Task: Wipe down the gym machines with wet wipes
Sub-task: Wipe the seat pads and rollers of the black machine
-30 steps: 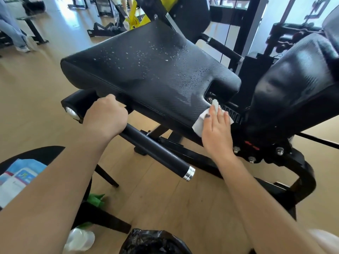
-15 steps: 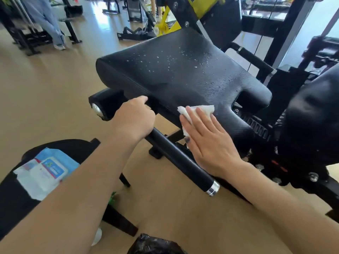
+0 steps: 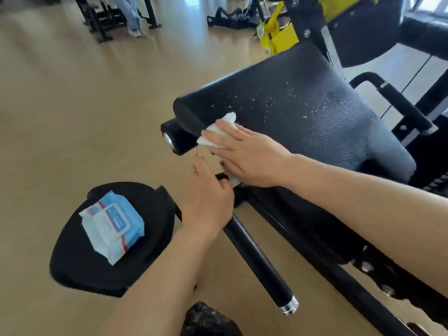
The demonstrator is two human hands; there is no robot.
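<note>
A black padded machine seat [image 3: 303,112] fills the right of the view, with white droplets across its top. My right hand [image 3: 247,154] lies flat on the pad's near left edge and presses a white wet wipe [image 3: 218,132] against it. Part of the wipe shows again under the palm. My left hand [image 3: 208,202] wraps around the black handle bar [image 3: 257,260] just below the pad; its fingers curl over the bar. The bar ends in a chrome cap at the lower right.
A blue and white wet wipe pack [image 3: 111,224] lies on a round black seat pad [image 3: 72,263] at the lower left. A black plastic bag [image 3: 208,321] sits at the bottom edge. Yellow and black machine frame [image 3: 278,32] stands behind; a person's legs [image 3: 128,13] are far off.
My right hand has slid the wipe leftward along the pad's front edge to its near left corner. My left hand stays on the bar. The view has swung left.
</note>
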